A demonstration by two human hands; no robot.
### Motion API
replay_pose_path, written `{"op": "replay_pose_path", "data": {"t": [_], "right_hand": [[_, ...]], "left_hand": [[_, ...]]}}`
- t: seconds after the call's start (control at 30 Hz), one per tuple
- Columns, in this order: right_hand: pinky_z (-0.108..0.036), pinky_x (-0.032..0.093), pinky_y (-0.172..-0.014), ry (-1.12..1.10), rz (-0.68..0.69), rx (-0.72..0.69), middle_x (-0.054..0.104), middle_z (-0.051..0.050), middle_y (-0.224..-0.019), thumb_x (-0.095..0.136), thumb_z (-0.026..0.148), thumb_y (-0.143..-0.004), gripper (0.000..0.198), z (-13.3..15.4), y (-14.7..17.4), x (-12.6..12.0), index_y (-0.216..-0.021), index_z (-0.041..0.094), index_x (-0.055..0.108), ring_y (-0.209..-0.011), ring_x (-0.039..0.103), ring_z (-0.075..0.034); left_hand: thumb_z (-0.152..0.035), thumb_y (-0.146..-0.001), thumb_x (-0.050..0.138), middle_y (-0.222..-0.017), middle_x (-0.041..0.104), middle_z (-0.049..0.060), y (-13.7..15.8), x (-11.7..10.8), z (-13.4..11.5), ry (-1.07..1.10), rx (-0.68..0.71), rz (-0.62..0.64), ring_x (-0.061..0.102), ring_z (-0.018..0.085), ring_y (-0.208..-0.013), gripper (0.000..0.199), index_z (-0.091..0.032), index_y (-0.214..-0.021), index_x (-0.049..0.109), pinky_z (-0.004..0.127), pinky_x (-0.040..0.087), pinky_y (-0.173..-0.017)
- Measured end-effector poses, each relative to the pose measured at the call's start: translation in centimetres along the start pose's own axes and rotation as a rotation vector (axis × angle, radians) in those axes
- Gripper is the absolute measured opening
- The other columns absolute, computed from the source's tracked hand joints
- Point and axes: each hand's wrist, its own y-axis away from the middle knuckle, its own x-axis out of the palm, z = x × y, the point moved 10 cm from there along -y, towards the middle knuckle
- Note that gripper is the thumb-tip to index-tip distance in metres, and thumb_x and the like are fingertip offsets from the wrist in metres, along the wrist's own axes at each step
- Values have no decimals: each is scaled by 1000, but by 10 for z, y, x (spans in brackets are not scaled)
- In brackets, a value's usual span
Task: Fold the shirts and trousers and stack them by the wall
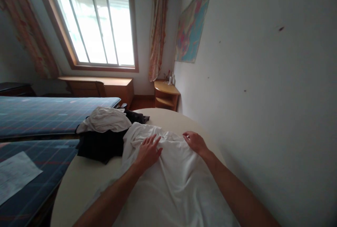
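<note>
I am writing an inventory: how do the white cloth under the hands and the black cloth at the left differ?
The white cloth shows clear folds; in the black cloth they hardly show. The white cloth spreads over more of the table, while the black cloth lies in a smaller heap. The left hand and right hand are at the white cloth; neither is at the black cloth. Both cloths lie on the table.

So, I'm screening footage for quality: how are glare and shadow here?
Head view: the window glares, mostly washed out to white; head view: the wall on the right darkens toward the lower corner; head view: the white cloth is softly lit, its folds readable.
</note>
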Motion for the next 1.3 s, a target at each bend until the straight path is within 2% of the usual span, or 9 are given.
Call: {"op": "replay_pose_path", "data": {"t": [0.1,0.23,0.4,0.6,0.73,0.8,0.97,1.07,1.3], "right_hand": [[-28,40,-101,35,66,-19,68,-8,-124,55,34,-93,34,-1,-19,18,-122,19,66,-117,58,-21],[-31,41,-98,56,119,-25,68,-10,-124,65,46,-85,46,7,-25,41,-123,20,66,-116,59,-24],[-30,44,-86,64,133,19,74,-7,-106,64,41,-85,27,11,-27,46,-103,24,74,-102,65,-23],[-30,42,-88,77,13,104,71,-8,-109,54,37,-93,24,-10,-49,10,-106,23,69,-104,62,-22],[-30,41,-94,58,-276,188,64,-10,-120,42,33,-99,30,-36,-61,-29,-119,21,61,-112,54,-23],[-31,40,-98,48,-373,229,61,-11,-123,41,27,-98,32,-50,-61,-34,-125,20,57,-114,52,-23],[-35,37,-102,129,-196,223,53,-14,-138,54,28,-91,51,-59,-56,14,-140,16,46,-124,48,-26],[-36,40,-99,180,-91,246,58,-14,-133,56,37,-91,53,-61,-44,35,-139,18,48,-121,52,-28],[-32,44,-87,201,-55,351,68,-12,-109,50,29,-94,24,-84,-28,25,-109,19,67,-108,59,-25]], "left_hand": [[-36,-92,54,-146,49,11,8,22,6,12,-64,22,44,30,-133,51,-23,-142,49,48,31,-113],[-34,-92,54,-144,51,10,15,29,6,40,-32,32,41,30,-135,47,-26,-139,53,49,31,-114],[-34,-92,55,-142,53,10,16,27,8,57,-12,21,42,30,-135,47,-27,-138,55,48,32,-114],[-32,-95,48,-139,56,9,10,11,5,49,-26,-67,46,28,-132,43,-23,-136,55,48,31,-115],[-30,-95,46,-147,50,9,10,0,3,-7,-34,-123,41,29,-137,44,-25,-138,53,49,26,-117],[-31,-94,48,-149,48,10,11,4,5,-24,-49,-104,39,30,-138,47,-24,-141,51,50,26,-116],[-34,-90,54,-146,50,12,15,25,15,-32,-92,-6,38,34,-139,54,-23,-143,50,52,24,-116],[-36,-88,57,-146,51,11,16,32,19,-41,-108,32,35,35,-140,57,-25,-143,50,54,22,-116],[-44,-88,55,-154,40,13,19,37,27,-80,-202,137,31,39,-142,63,-25,-148,43,58,21,-114]]}}
